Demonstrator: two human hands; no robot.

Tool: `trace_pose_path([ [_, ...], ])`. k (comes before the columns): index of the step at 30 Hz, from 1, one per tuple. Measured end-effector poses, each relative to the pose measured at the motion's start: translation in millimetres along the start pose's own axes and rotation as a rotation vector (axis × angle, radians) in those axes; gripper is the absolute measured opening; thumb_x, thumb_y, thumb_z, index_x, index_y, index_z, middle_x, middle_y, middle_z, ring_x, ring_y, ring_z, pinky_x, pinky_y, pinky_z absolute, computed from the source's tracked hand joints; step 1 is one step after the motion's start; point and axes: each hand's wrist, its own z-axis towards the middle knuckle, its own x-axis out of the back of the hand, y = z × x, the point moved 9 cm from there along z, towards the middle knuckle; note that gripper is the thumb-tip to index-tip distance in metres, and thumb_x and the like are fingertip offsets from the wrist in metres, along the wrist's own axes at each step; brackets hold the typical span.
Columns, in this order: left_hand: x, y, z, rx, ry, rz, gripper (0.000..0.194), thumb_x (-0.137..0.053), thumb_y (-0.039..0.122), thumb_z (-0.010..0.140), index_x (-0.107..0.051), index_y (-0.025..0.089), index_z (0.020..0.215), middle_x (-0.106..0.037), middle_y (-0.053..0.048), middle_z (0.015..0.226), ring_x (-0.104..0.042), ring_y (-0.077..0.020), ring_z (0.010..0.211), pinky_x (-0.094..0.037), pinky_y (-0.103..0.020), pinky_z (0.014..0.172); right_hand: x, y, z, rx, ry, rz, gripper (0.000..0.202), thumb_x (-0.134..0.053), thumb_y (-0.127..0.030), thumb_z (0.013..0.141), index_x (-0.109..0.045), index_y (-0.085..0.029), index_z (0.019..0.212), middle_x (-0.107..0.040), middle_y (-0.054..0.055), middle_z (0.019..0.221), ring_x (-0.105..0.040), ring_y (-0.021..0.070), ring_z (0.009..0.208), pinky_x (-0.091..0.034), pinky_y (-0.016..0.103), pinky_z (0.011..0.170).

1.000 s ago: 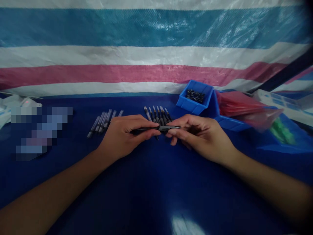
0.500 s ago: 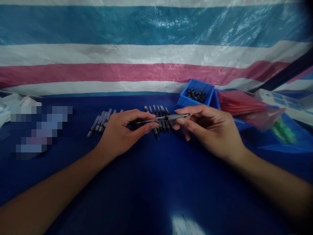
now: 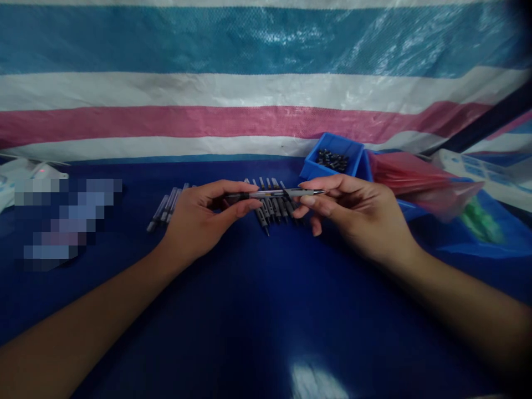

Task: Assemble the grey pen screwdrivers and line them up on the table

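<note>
A pen (image 3: 268, 194) with a clear barrel and a grey front section is held level between my two hands. The left hand (image 3: 203, 213) pinches its clear barrel near the dark rear end with thumb and fingers. At the other end, my right hand (image 3: 361, 213) grips the grey front section, and the metal tip points right. Whether the barrel and the front section are fully joined I cannot tell. Just behind the pen lies a row of grey pen front sections (image 3: 272, 209) with refills sticking out, partly covered by my fingers.
Several clear pen barrels (image 3: 162, 210) lie left, partly behind my left hand. A blue bin (image 3: 311, 166) holds small dark parts (image 3: 331, 159). Right of it are a red plastic bag (image 3: 415, 174) and a green bag (image 3: 482, 221). A striped tarp (image 3: 208, 122) hangs behind the dark blue table (image 3: 249, 310).
My left fingers have shifted slightly left along the pen, baring more of the clear barrel. The pen sits more level. My right hand keeps its grip almost in place.
</note>
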Motion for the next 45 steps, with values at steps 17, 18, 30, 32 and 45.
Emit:
trace_pose_path([
  [17,-5.8,1,3,0.032,-0.060,-0.250,0.044,-0.086,0.036,0.108,-0.070,0.025,0.148,-0.087,-0.011,0.132,-0.086,-0.0248,0.107,-0.070,-0.027,0.068,-36,12,-16,-0.139,-0.286,-0.047,0.037,-0.094,-0.052,0.100,-0.077,-0.019,0.107,-0.082,0.001,0.075,-0.070,0.0123,0.052,-0.055,0.023,0.050],
  [18,-6.3,-1,3,0.035,-0.074,-0.272,0.045,-0.082,0.039,0.111,-0.066,0.025,0.151,-0.087,-0.011,0.133,-0.087,-0.0258,0.108,-0.070,-0.028,0.067,-41,13,-19,-0.158,-0.340,-0.041,0.037,-0.091,-0.053,0.102,-0.078,-0.019,0.111,-0.082,0.002,0.076,-0.070,0.0125,0.052,-0.057,0.024,0.052],
  [30,-4.5,-22,6,0.281,0.029,-0.615,0.040,-0.087,0.030,0.103,-0.074,0.024,0.140,-0.084,-0.007,0.117,-0.080,-0.0162,0.068,-0.053,-0.022,0.043,-36,11,-13,-0.133,-0.334,-0.086,0.039,-0.076,-0.053,0.114,-0.080,-0.015,0.104,-0.080,0.003,0.078,-0.069,0.0097,0.056,-0.045,0.019,0.047],
  [32,-6.4,-17,6,0.271,0.007,-0.584,0.034,-0.086,0.028,0.105,-0.078,0.023,0.137,-0.085,-0.008,0.117,-0.078,-0.0156,0.065,-0.053,-0.022,0.043,-37,13,-13,-0.139,-0.347,-0.096,0.042,-0.075,-0.055,0.115,-0.080,-0.015,0.103,-0.079,0.003,0.078,-0.069,0.0101,0.056,-0.047,0.019,0.047],
  [45,3.6,-30,8,0.386,0.161,-0.676,0.028,-0.088,0.024,0.100,-0.080,0.023,0.127,-0.087,-0.007,0.113,-0.072,-0.0119,0.060,-0.048,-0.022,0.046,-33,17,-11,-0.161,-0.329,-0.110,0.043,-0.076,-0.058,0.113,-0.081,-0.016,0.102,-0.080,0.004,0.078,-0.070,0.0108,0.057,-0.052,0.019,0.047],
])
